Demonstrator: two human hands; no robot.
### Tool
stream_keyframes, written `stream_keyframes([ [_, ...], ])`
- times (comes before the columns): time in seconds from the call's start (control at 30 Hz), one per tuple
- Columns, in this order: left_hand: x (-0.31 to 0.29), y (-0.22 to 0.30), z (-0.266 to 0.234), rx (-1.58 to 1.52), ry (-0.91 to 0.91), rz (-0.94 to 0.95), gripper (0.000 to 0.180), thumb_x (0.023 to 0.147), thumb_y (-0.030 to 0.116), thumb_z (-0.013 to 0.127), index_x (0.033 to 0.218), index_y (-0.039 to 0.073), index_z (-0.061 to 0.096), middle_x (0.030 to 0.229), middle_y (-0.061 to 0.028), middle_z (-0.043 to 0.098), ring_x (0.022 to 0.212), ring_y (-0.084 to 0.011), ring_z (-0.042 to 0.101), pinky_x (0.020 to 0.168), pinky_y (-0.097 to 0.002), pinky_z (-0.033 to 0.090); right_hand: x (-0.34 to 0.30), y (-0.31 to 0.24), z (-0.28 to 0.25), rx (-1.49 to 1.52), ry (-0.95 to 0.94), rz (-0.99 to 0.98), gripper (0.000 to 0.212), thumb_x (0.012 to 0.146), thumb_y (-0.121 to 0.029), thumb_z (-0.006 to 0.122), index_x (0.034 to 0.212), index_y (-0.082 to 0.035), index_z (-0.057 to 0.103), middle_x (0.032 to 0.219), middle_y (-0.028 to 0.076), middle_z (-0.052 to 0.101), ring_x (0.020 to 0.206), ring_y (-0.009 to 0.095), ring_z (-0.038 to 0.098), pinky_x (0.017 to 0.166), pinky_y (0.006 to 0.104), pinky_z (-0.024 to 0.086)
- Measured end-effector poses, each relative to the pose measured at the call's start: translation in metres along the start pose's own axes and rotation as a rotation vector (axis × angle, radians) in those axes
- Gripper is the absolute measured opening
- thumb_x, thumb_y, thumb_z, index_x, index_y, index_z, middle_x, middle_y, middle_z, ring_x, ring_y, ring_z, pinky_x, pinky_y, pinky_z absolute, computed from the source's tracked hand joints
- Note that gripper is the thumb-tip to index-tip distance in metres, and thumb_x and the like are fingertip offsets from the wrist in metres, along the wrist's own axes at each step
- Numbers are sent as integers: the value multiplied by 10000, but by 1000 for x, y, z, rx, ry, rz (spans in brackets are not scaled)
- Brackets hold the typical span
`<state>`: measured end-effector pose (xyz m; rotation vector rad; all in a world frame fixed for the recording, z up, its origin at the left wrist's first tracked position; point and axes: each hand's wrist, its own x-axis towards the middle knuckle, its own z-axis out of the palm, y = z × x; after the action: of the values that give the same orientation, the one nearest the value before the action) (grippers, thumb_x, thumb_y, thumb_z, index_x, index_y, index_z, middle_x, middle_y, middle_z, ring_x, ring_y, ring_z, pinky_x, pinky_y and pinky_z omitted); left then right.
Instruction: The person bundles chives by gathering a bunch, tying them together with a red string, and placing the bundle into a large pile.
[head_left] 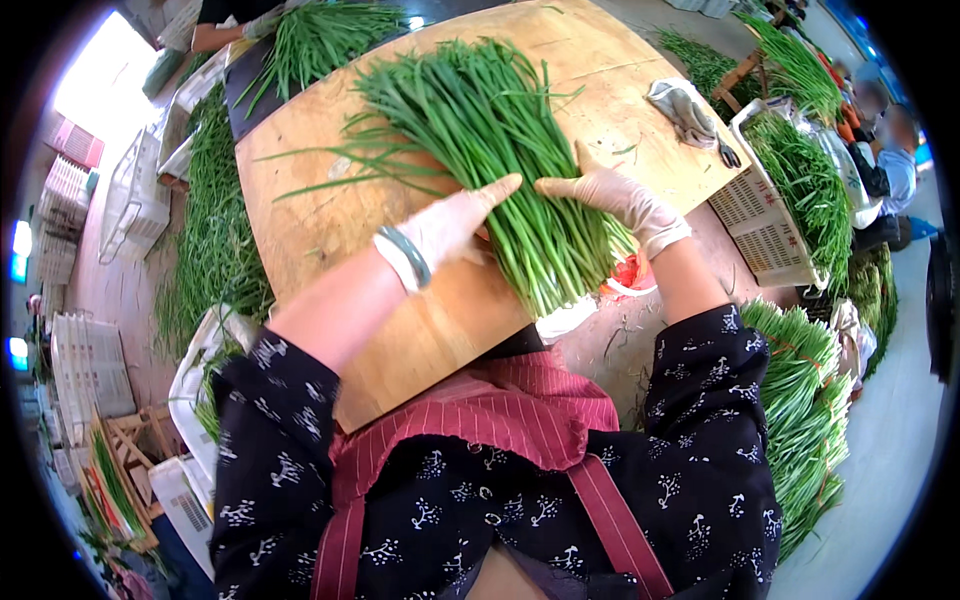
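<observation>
Green bunch [490,130] lies on the table [390,340], stems [548,285] near. Left hand [455,220] and right hand [610,192] flank it, thumbs on top; other fingers partly hidden, closure unclear. Best to press both sides evenly, keeping stems level.

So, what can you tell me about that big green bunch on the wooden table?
The green bunch looks like fresh, long, thin leaves. They fan out loosely at the far end, narrowing toward paler stalks near the person. It lies lengthwise on the wooden table, its stalks reaching the near edge; a few stray blades stick out leftward. The left hand and right hand, both gloved, touch it from either side, thumbs over the top.
</observation>
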<state>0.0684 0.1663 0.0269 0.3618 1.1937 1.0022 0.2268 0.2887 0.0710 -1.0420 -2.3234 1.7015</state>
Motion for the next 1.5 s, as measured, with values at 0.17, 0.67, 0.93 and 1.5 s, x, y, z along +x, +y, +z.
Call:
stream_keyframes([
  [0.17, -14, 38, -21, 764, -18, -261, 1090, 684, 772, 472, 1394, 1, 172, 1322, -374, 286, 1157, -505, 402, 980, -498, 347, 15, 19, 13, -363, 73, -98, 1283, 564, -592, 750, 1382, 81, 27, 1390, 287, 259, 1297, 322, 297, 1041, 333, 275],
  [0.67, -16, -53, -24, 1772, 500, 707, 282, 742, 326, 631, 809, 52, 632, 885, -139, 588, 873, -310, 562, 732, -413, 463, 9, -6, 80, -913, 289, 159, 1248, 478, -513, 790, 1430, -134, 78, 1461, 202, 124, 1308, 449, 183, 919, 714, 221],
  [0.93, -1, -36, -10, 1816, 393, 595, 250, 709, 271, 653, 815, 45, 645, 869, -124, 585, 876, -298, 560, 744, -389, 449, 12, 0, 63, -911, 301, 115, 1219, 486, -450, 807, 1427, -135, 98, 1460, 202, 108, 1304, 465, 154, 899, 712, 248],
  [1.5, -295, -302, -190, 711, 1691, 197, 306, 764, 217, 657, 1020, 57, 614, 1017, -145, 613, 967, -290, 574, 863, -366, 441, -32, -20, 69, -1269, 84, -228, 1073, 554, -377, 792, 1418, -140, 202, 1453, 159, 205, 1330, 403, 164, 1050, 532, 191],
])
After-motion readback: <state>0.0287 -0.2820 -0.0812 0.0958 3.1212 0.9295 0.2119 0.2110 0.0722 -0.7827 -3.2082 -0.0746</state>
